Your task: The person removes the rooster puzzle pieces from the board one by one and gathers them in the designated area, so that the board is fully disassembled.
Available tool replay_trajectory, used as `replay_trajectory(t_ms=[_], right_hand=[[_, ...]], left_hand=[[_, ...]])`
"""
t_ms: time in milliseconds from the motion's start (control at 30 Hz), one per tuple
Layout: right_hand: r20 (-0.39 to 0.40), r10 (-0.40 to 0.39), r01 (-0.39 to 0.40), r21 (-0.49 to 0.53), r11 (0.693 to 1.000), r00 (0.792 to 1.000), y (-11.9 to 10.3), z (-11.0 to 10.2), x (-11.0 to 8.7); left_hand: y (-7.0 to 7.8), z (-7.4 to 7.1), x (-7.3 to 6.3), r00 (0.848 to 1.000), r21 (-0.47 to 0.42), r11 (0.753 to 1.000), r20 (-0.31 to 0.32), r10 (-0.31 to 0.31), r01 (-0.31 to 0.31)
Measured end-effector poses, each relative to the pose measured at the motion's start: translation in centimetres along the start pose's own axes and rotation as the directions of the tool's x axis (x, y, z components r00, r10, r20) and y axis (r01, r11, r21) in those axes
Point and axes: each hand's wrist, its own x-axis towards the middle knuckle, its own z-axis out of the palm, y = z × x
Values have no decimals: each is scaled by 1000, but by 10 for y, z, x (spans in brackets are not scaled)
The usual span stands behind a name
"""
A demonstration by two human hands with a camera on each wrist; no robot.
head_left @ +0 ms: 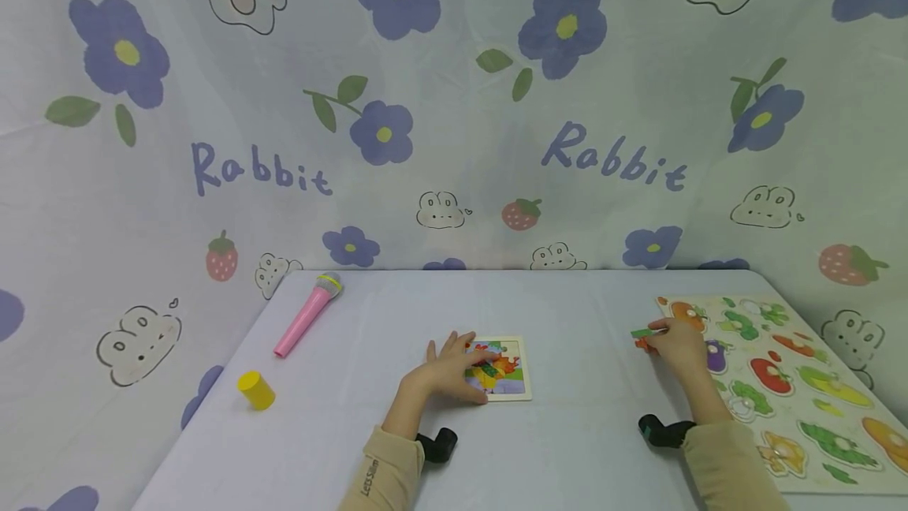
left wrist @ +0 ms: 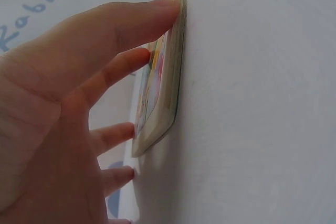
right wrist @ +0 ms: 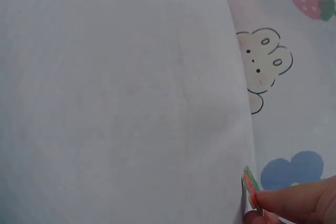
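In the head view a small square jigsaw puzzle (head_left: 526, 385) in a pale frame lies mid-table, a colourful picture on it. My left hand (head_left: 452, 373) rests over its left side with spread fingers. The left wrist view has the thumb (left wrist: 152, 17) at the edge of the puzzle frame (left wrist: 170, 93) and a fingertip touching its face. Off to the right, my right hand (head_left: 679, 348) pinches a green and orange puzzle piece (head_left: 641, 337) between thumb and fingertips. That puzzle piece (right wrist: 249, 182) also shows low in the right wrist view.
A vegetable-picture board (head_left: 769, 416) with knobbed pieces lies along the right side, partly under my right forearm. Toward the left are a pink toy microphone (head_left: 307, 322) and a yellow cylinder (head_left: 256, 390). A printed curtain (head_left: 454, 101) hangs behind the table (head_left: 567, 448).
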Motion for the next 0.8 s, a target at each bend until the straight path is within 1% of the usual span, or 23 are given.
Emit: replay_trajectory(t_ms=[67,167,433,500,567,633,733,800], right_hand=[[-15,-4,4,-56,998,1000,-1,1,0],[-26,-9,6,-99,995,1000,-2,2,1],[-34,-8,3,-143,990,999,-4,2,0],[-37,-1,-4,-137,991,999,-5,3,0],[-49,-2,-4,-127,992,999,-4,3,0],[-59,-12,6,-94,996,998,-4,5,1],[-66,-28,28,-4,1000,997,-4,8,2],[-55,-37,42,95,995,998,-6,10,3]], left_hand=[[0,0,0,1000,2,1000,0,-1,1],[0,0,0,1000,7,1000,2,-4,4],[1,0,1,1000,2,1000,2,-5,5],[1,0,1,1000,-1,1000,0,-5,5],[1,0,0,1000,-1,1000,0,-3,3],[0,1,0,1000,-1,1000,0,-2,2],[0,1,0,1000,0,1000,1,-1,1],[1,0,0,1000,-1,1000,1,-4,4]])
